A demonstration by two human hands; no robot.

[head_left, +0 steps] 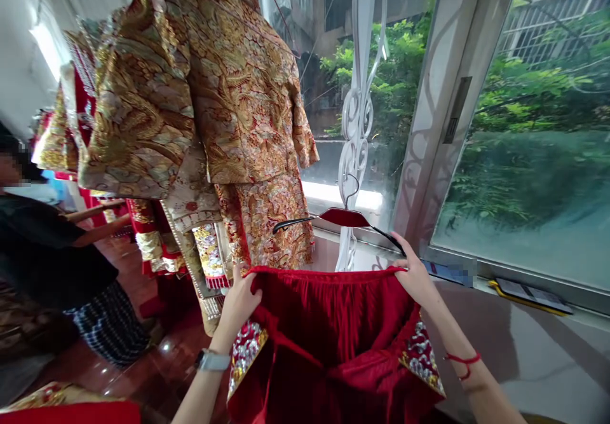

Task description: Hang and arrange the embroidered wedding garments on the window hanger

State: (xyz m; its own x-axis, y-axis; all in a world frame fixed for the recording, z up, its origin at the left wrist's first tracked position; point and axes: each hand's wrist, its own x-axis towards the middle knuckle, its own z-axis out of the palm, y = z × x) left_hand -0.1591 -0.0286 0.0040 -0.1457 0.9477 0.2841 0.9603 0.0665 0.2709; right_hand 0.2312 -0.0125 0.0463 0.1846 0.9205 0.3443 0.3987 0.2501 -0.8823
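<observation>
I hold a red velvet garment (333, 335) stretched out in front of me by its top edge; embroidered silver and gold trim shows at its lower corners. My left hand (241, 303) is closed on the left end of that edge, a watch on the wrist. My right hand (414, 274) grips the right end and also touches the arm of a red and black hanger (340, 217) that hovers just above the garment. A red string circles my right wrist.
Gold and red embroidered robes (214, 93) hang on a rack at upper left. A person in a black top (42, 252) stands at the left. A window (524, 125) with a white scrolled grille (357, 112) and a sill fill the right.
</observation>
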